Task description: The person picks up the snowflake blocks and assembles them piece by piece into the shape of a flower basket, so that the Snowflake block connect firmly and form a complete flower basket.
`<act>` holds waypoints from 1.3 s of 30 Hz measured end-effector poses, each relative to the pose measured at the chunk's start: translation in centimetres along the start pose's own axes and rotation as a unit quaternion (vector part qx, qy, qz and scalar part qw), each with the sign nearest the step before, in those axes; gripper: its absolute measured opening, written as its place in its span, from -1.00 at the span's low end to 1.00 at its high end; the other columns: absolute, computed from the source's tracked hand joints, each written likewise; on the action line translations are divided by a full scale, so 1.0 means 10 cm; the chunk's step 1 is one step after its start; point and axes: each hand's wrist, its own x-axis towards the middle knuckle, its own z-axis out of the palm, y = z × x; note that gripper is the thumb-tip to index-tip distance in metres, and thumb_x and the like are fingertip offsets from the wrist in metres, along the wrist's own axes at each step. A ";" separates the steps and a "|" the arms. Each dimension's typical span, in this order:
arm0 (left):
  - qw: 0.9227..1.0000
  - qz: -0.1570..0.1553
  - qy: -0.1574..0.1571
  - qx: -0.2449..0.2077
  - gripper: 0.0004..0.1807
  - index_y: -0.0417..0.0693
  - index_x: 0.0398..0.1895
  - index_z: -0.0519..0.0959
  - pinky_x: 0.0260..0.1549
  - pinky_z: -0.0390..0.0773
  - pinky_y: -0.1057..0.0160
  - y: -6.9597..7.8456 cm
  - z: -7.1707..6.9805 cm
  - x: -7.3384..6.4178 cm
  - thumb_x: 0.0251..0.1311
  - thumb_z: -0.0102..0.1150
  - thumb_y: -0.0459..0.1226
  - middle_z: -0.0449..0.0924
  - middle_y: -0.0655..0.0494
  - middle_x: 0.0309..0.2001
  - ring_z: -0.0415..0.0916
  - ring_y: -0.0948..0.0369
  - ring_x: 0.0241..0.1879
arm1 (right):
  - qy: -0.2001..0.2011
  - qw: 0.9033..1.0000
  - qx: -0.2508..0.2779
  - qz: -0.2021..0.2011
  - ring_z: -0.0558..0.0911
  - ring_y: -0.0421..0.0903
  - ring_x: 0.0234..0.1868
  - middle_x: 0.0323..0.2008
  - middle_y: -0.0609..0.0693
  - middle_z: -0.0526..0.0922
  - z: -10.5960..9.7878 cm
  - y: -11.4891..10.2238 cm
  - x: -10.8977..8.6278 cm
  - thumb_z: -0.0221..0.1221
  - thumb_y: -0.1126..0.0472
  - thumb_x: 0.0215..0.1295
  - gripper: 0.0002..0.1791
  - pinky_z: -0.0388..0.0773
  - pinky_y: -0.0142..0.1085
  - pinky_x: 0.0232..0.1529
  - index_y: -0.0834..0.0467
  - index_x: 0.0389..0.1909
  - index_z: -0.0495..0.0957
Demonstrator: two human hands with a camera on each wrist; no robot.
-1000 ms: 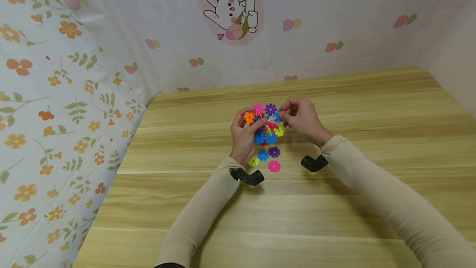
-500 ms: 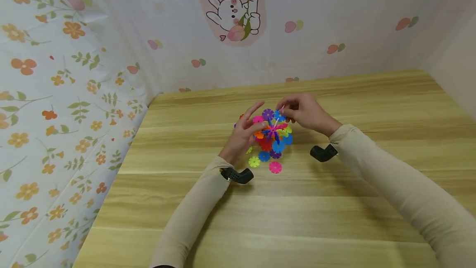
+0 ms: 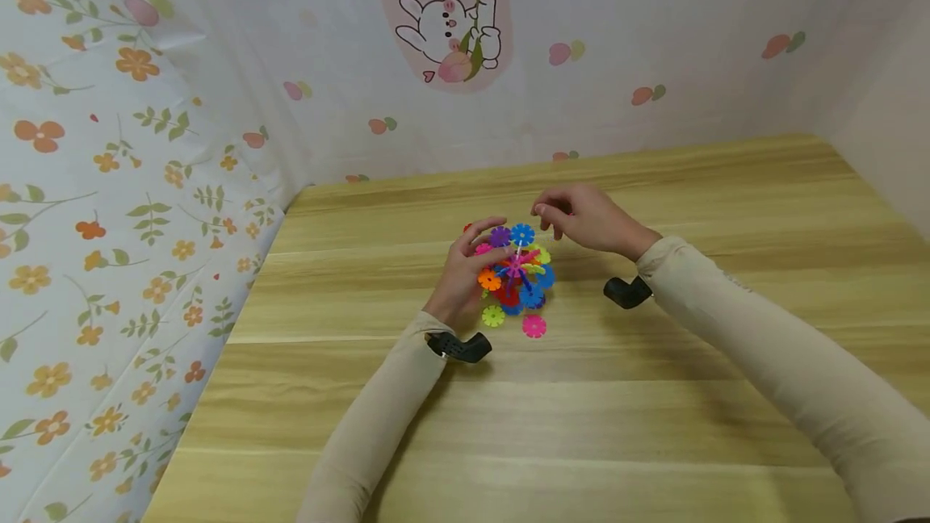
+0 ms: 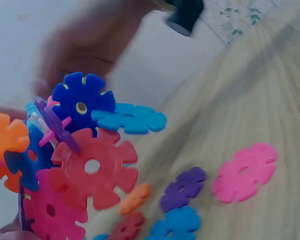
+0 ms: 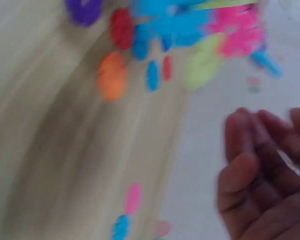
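Note:
My left hand (image 3: 458, 277) holds a cluster of interlocking plastic snowflake discs (image 3: 514, 266) in many colours, with the thumb across its near side. A blue disc (image 3: 523, 234) and a purple disc (image 3: 500, 236) stick up at its top. In the left wrist view, a red disc (image 4: 112, 155) and an orange disc (image 4: 10, 135) are part of the cluster. Just right of it and apart from it, my right hand (image 3: 592, 220) hangs with fingers loosely bent. The right wrist view shows nothing between the fingers of that hand (image 5: 265, 190), though the picture is blurred.
Loose discs lie on the wooden table (image 3: 617, 426) below the cluster: a yellow-green disc (image 3: 493, 315), a pink disc (image 3: 534, 326) and, in the left wrist view, a purple disc (image 4: 183, 189). A patterned cloth (image 3: 327, 47) hangs behind the table.
The right hand has let go of the blue disc at the cluster's top and drawn slightly away. My left hand has shifted its hold, and the cluster sits lower, over some loose discs.

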 end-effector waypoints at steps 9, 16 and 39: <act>0.998 0.050 0.012 -0.037 -0.62 0.04 0.23 0.54 -0.03 0.64 0.32 0.10 -0.07 -0.03 0.39 0.10 -0.40 0.49 0.13 0.11 0.53 0.19 -0.01 | -0.074 0.987 -0.142 -0.015 0.66 -0.02 -0.29 -0.33 0.11 0.73 0.33 0.27 -0.03 0.30 0.33 0.24 -0.86 0.64 -0.07 -0.16 0.27 -0.20 0.64; 0.998 0.052 -0.001 -0.045 -0.69 0.23 0.01 0.62 -0.09 0.69 0.33 0.15 -0.06 -0.05 0.38 0.11 -0.40 0.55 0.12 0.03 0.58 0.19 -0.04 | -0.055 0.983 -0.175 -0.016 0.51 -0.05 -0.31 -0.35 0.09 0.60 0.49 0.28 0.04 0.42 0.22 0.14 -0.78 0.54 -0.19 -0.23 0.26 -0.31 0.64; 0.996 0.020 0.030 -0.082 -0.59 0.18 -0.15 0.58 -0.21 0.65 0.41 0.10 0.06 -0.01 0.17 0.22 -0.57 0.24 0.03 0.22 0.43 0.16 -0.01 | 0.049 0.993 0.085 0.067 0.67 0.11 -0.49 -0.31 0.17 0.57 -0.02 0.09 -0.17 0.13 0.37 0.42 -0.86 0.64 -0.26 -0.45 0.31 -0.09 0.57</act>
